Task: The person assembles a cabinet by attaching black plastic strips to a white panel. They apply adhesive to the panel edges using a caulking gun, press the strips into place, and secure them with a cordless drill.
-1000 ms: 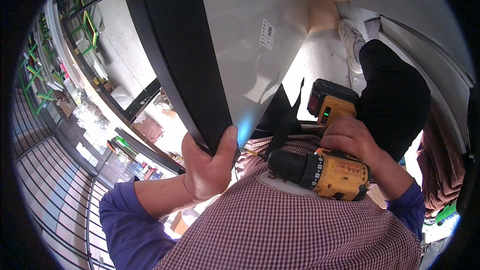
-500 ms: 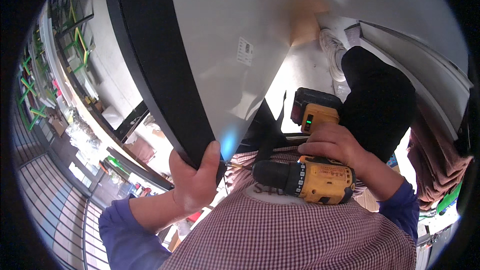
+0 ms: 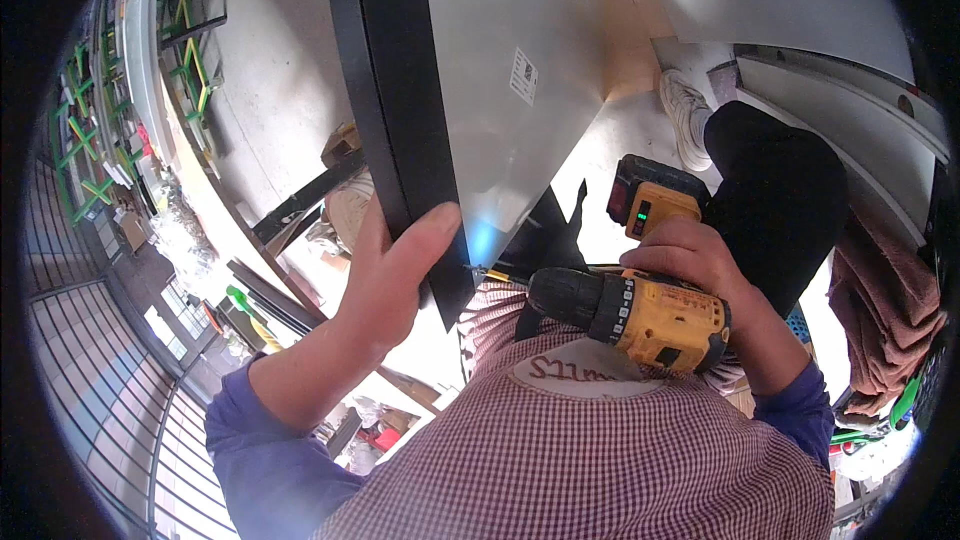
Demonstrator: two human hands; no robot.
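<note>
A tall panel has a pale grey face [image 3: 500, 150] and a black edge strip [image 3: 405, 110]. My left hand [image 3: 385, 285] grips the strip near its lower end, the thumb lying along the black side and the fingers mostly hidden behind. In my right hand [image 3: 690, 255] is a yellow and black cordless drill [image 3: 660, 320], its battery pointing up and away from me. The gold-coloured bit [image 3: 507, 278] points left at the panel's bottom corner, where its tip appears to meet the edge. Blue light glows on the grey face just above. Whether a screw sits there is too small to tell.
My black-clad leg [image 3: 780, 170] and white shoe [image 3: 685, 110] are beyond the drill. Pale boards [image 3: 830, 90] lean at the right, above a brown cloth [image 3: 885, 310]. Racks with green parts [image 3: 85, 155] and a barred grille [image 3: 110, 370] stand left. A checked apron covers my lap.
The panel's black edge has swung right and stands more upright. My left hand has risen slightly along with it, and the drill has shifted a little right and up, still at the corner.
</note>
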